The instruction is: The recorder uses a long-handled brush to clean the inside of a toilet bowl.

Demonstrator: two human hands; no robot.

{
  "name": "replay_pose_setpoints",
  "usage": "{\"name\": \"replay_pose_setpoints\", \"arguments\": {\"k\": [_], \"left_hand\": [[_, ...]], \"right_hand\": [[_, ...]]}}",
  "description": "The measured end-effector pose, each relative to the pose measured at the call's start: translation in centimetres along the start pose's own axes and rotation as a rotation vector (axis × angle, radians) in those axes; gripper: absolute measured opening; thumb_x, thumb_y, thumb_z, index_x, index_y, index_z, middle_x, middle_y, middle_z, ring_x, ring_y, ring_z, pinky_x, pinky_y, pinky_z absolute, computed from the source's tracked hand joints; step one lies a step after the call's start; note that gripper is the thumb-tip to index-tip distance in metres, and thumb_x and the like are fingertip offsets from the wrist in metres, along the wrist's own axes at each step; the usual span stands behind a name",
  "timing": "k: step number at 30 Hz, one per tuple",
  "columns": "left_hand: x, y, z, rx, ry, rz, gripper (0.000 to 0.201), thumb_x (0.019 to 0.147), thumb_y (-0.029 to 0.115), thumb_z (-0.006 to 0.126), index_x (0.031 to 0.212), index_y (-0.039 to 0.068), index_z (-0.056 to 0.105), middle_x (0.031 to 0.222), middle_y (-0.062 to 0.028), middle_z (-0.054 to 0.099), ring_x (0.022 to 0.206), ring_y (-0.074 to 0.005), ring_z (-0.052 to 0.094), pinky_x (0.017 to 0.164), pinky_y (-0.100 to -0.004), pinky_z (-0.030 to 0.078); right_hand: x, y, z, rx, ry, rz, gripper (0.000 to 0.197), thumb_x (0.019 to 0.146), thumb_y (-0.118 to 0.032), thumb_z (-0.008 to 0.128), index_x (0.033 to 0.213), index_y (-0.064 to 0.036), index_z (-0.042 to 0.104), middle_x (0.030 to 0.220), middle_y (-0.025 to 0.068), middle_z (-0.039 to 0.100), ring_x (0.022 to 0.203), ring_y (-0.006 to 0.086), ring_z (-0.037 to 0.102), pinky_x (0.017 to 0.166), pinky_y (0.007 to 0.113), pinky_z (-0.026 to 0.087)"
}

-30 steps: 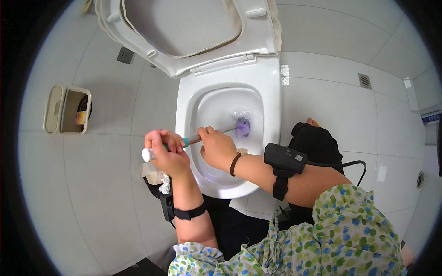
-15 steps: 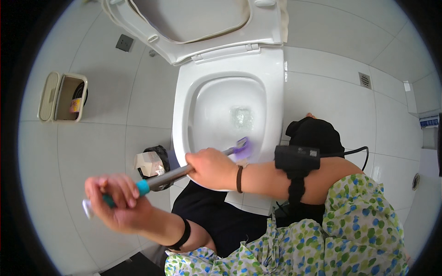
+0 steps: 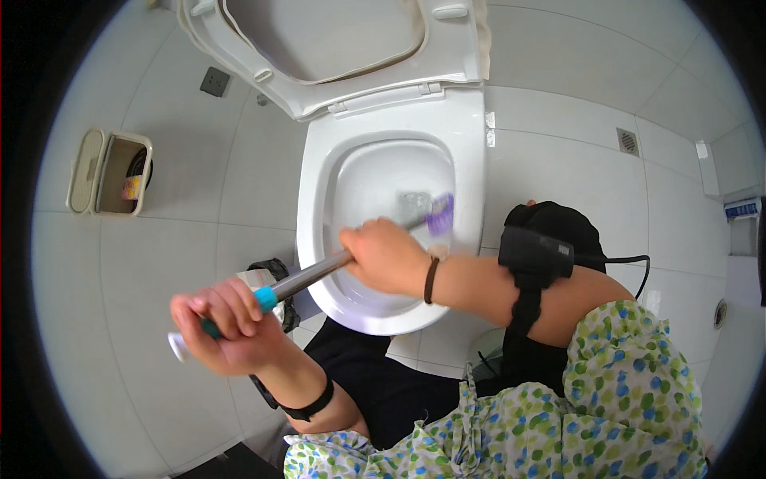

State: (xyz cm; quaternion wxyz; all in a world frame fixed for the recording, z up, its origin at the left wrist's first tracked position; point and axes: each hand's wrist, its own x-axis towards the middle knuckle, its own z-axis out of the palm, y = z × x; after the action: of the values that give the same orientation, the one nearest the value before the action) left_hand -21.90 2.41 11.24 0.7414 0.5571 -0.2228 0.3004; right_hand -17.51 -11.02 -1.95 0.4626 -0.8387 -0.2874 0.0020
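Observation:
A long-handled toilet brush (image 3: 311, 274) with a grey metal shaft slants across the front left of the white toilet (image 3: 375, 318). My left hand (image 3: 231, 326) is closed round its teal and white grip end, out beyond the bowl's left rim. Farther up the shaft, my right hand (image 3: 384, 255) wraps round it over the bowl. The purple brush head (image 3: 440, 215) is inside the bowl near its right wall, beside the water (image 3: 413, 206); motion blurs it slightly.
The toilet seat and lid (image 3: 359, 88) stand raised at the back. A waste bin with a black liner (image 3: 286, 316) sits left of the bowl. A beige open box (image 3: 120, 172) is on the left wall. A floor drain (image 3: 628, 142) lies to the right.
Both hands have shifted right and farther from me with the toilet brush. Its purple head has moved up along the bowl's right wall, past the water's edge.

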Motion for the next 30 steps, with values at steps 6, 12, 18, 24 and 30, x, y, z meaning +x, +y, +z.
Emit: {"name": "replay_pose_setpoints", "arguments": {"k": [6, 12, 18, 24, 30], "left_hand": [[1.4, 0.7, -0.9, -0.056, -0.188, -0.107, 0.023, 0.093, 0.018, 0.035, 0.083, 0.003, 0.050, 0.043, 0.0045, 0.029, 0.035, -0.0062, 0.027, 0.035, -0.0215, 0.026], [-3.4, -7.9, -0.2, 0.255, -0.287, -0.276, 0.018, 0.086, 0.015, 0.046, 0.076, 0.000, 0.051, 0.045, 0.0004, 0.033, 0.038, -0.0080, 0.027, 0.038, -0.0255, 0.026], [-2.4, -9.2, 1.6, 0.244, -0.007, -0.249, 0.017, 0.085, 0.016, 0.047, 0.076, 0.003, 0.047, 0.051, -0.0009, 0.036, 0.042, -0.0098, 0.031, 0.043, -0.0262, 0.032], [-0.3, -3.4, 2.4, 0.096, -0.243, -0.164, 0.017, 0.087, 0.015, 0.042, 0.077, 0.003, 0.048, 0.044, 0.0010, 0.030, 0.036, -0.0079, 0.024, 0.036, -0.0223, 0.024], [1.6, 3.3, 0.5, 0.010, -0.472, 0.211, 0.017, 0.085, 0.022, 0.052, 0.082, 0.006, 0.051, 0.045, 0.0025, 0.039, 0.035, -0.0107, 0.033, 0.037, -0.0207, 0.029]], "right_hand": [[-2.9, -1.2, 2.5, 0.149, 0.087, -0.134, 0.041, 0.075, -0.019, 0.061, 0.108, 0.0011, 0.044, 0.102, 0.0205, 0.052, 0.098, 0.0358, 0.049, 0.084, 0.042, 0.040], [-0.8, 3.1, 3.2, 0.113, 0.119, 0.234, 0.039, 0.071, -0.012, 0.059, 0.105, 0.0040, 0.046, 0.101, 0.0223, 0.053, 0.101, 0.0366, 0.049, 0.087, 0.042, 0.041], [0.1, 4.5, 2.9, 0.024, 0.178, 0.136, 0.024, 0.072, -0.003, 0.053, 0.096, -0.0010, 0.050, 0.094, 0.0166, 0.057, 0.094, 0.0321, 0.053, 0.077, 0.042, 0.046], [0.5, 2.7, 0.3, -0.102, 0.235, -0.162, 0.014, 0.073, -0.011, 0.058, 0.085, -0.0070, 0.053, 0.081, 0.0078, 0.053, 0.081, 0.0256, 0.055, 0.063, 0.037, 0.049], [0.2, -0.7, -1.4, -0.186, 0.454, -0.426, 0.016, 0.068, -0.012, 0.064, 0.080, -0.0096, 0.053, 0.072, 0.0020, 0.051, 0.056, 0.0174, 0.054, 0.045, 0.030, 0.044]]}}
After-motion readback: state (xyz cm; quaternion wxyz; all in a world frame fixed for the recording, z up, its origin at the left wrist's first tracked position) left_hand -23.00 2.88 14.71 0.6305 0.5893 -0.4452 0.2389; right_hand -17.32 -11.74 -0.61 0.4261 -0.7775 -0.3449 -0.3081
